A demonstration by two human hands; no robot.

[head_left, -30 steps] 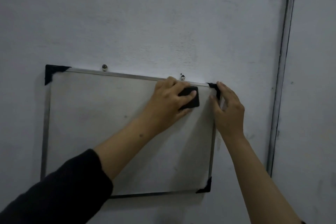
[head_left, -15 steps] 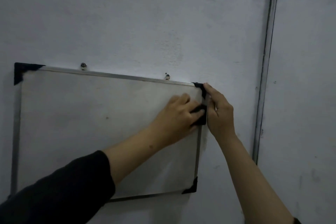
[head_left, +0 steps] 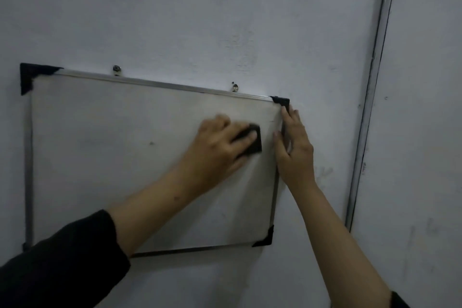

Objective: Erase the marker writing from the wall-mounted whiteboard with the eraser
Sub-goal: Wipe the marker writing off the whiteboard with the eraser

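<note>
Grey wall [head_left: 200, 20], with a metal strip [head_left: 370, 107] running down it at the right. Hung on the wall from two screws, the whiteboard [head_left: 112, 157] tilts slightly, its right end lower; black caps mark its corners. No marker writing can be made out on the visible surface in this dim light, only a small dark speck near the centre.

Left hand [head_left: 217, 150]: fingers [head_left: 246, 139] curled over the eraser [head_left: 251, 141], pressing it flat on the board in the upper right area, just left of the right frame edge. The hand is blurred, which suggests a stroke in progress.

Right hand [head_left: 295, 152]: fingers [head_left: 287, 120] straight and close together, laid along the right frame edge below the top right cap, thumb on the board face; the hand steadies the board.

Change: half a second ago the eraser was against the right frame edge, touching the right hand; a second ago it sat higher, under the top rail. It now lies lower than that and a little apart from the edge, so the wiping has covered the top right corner and is turning back leftward.

Judgement: with no writing discernible, the task appears near completion; any faint residue would call for further passes.
</note>
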